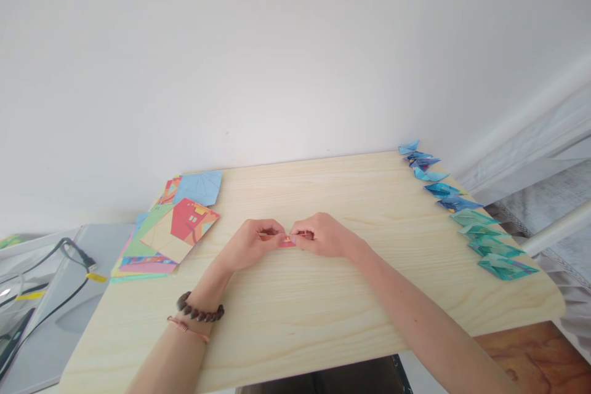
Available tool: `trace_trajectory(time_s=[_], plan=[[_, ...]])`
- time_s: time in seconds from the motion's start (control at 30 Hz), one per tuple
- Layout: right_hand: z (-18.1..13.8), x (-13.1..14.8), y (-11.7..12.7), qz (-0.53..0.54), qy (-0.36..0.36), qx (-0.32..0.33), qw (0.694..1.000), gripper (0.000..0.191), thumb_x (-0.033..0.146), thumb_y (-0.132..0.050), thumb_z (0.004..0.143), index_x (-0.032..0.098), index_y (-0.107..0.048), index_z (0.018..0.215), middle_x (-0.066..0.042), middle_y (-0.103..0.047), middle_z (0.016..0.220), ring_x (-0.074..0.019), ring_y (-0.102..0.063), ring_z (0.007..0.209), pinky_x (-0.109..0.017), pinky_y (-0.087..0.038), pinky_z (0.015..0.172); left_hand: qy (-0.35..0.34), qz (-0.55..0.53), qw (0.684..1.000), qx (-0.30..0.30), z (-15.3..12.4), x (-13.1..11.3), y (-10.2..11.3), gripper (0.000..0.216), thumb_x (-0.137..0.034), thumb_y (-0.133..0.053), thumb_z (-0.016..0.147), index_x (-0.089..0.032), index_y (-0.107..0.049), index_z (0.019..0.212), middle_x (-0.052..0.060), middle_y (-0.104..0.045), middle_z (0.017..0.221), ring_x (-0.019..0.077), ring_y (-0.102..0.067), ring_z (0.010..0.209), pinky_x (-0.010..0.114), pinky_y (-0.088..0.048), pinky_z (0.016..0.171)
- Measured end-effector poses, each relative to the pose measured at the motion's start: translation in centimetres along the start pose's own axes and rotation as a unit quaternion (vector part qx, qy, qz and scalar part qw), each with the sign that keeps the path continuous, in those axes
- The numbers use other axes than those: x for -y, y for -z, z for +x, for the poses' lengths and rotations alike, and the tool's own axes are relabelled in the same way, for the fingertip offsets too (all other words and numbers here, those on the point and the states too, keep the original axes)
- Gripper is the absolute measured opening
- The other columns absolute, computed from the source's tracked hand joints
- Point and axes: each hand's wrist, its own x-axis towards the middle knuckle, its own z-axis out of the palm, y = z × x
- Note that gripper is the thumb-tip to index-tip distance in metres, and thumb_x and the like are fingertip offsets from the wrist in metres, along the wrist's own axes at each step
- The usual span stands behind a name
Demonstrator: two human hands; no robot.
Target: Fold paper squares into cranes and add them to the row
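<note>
My left hand (255, 239) and my right hand (321, 236) meet at the middle of a pale wooden table (323, 314). Both pinch a small folded piece of red-pink paper (287, 242) between fingers and thumbs, low over the tabletop. Most of the paper is hidden by my fingers. A dark bead bracelet and a thin pink band circle my left wrist.
A stack of coloured patterned paper sheets (173, 228) lies at the table's left side. A row of several folded blue and teal paper pieces (466, 215) runs along the right edge. Cables (69, 258) lie on a grey surface at far left. A white wall stands behind.
</note>
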Motion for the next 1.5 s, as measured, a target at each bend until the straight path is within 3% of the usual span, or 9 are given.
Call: trace_trajectory(time_s=[0.1,0.33,0.53,0.8,0.97,1.17,1.37,1.5], plan=[[0.1,-0.2,-0.2,-0.006,0.002,-0.018,1.0,0.019,0.023,-0.047,0.081,0.018,-0.061,0.07,0.003,-0.055,0.056,-0.0068,-0.04,0.049,-0.02,-0.028,0.052,-0.016,-0.001,1.0,-0.019,0.0,0.0,-0.2,0.022,-0.033,-0.053,0.079,-0.014,-0.062,0.077,0.001,-0.06,0.068,0.0098,-0.05,0.06,0.019,-0.043,0.057],[0.2,-0.1,-0.3,0.036,-0.031,-0.024,0.999,0.021,0.034,-0.053,0.08,0.017,-0.063,0.073,0.003,-0.055,0.054,-0.0066,-0.043,0.048,-0.019,-0.032,0.051,0.01,-0.01,1.0,-0.013,-0.1,0.4,-0.2,0.029,-0.041,-0.052,0.081,-0.014,-0.061,0.082,0.002,-0.06,0.066,0.01,-0.052,0.057,0.017,-0.037,0.046],[0.3,-0.8,-0.2,0.163,-0.063,0.011,0.985,0.025,0.036,-0.051,0.082,0.015,-0.063,0.078,-0.003,-0.068,0.071,-0.0075,-0.056,0.048,-0.017,-0.041,0.047,-0.006,-0.039,0.999,-0.011,0.1,0.4,-0.2,0.031,-0.042,-0.054,0.08,-0.012,-0.064,0.085,0.005,-0.063,0.072,0.0119,-0.055,0.063,0.02,-0.044,0.053],[0.2,-1.2,0.7,0.21,-0.089,0.048,0.972,0.034,0.045,-0.053,0.081,0.016,-0.069,0.089,-0.006,-0.071,0.081,-0.0114,-0.066,0.061,-0.018,-0.046,0.052,0.051,-0.076,0.994,0.062,-0.1,0.5,1.4,0.035,-0.041,-0.055,0.081,-0.01,-0.067,0.094,0.011,-0.069,0.081,0.0179,-0.064,0.072,0.022,-0.048,0.053],[0.2,-1.5,1.6,0.251,-0.097,0.119,0.956,0.038,0.047,-0.047,0.085,0.017,-0.066,0.098,-0.008,-0.07,0.094,-0.0139,-0.068,0.073,-0.018,-0.046,0.054,0.049,-0.095,0.99,0.094,0.0,0.7,1.7,0.037,-0.041,-0.052,0.084,-0.01,-0.066,0.098,0.012,-0.07,0.083,0.0192,-0.066,0.074,0.022,-0.049,0.056],[0.1,-1.9,2.0,0.281,-0.095,0.146,0.944,0.042,0.049,-0.045,0.086,0.014,-0.064,0.097,-0.012,-0.067,0.103,-0.0154,-0.068,0.077,-0.019,-0.047,0.058,0.042,-0.101,0.986,0.126,-0.1,0.7,2.1,0.037,-0.042,-0.05,0.085,-0.011,-0.064,0.1,0.014,-0.068,0.093,0.0183,-0.067,0.071,0.023,-0.05,0.056],[0.0,-2.0,2.0,0.298,-0.099,0.162,0.936,0.045,0.049,-0.04,0.089,0.016,-0.059,0.112,-0.013,-0.065,0.107,-0.0166,-0.068,0.082,-0.021,-0.049,0.062,0.062,-0.109,0.986,0.109,-0.1,0.8,2.1,0.04,-0.044,-0.049,0.085,-0.009,-0.063,0.094,0.013,-0.07,0.08,0.0183,-0.066,0.067,0.027,-0.052,0.06],[-0.1,-1.6,1.6,0.282,-0.105,0.125,0.945,0.043,0.048,-0.043,0.088,0.019,-0.057,0.117,-0.011,-0.066,0.106,-0.0155,-0.068,0.078,-0.021,-0.049,0.06,0.048,-0.1,0.991,0.079,0.0,0.5,1.5,0.033,-0.041,-0.059,0.078,-0.01,-0.063,0.092,0.01,-0.069,0.081,0.0168,-0.064,0.072,0.025,-0.05,0.061]])
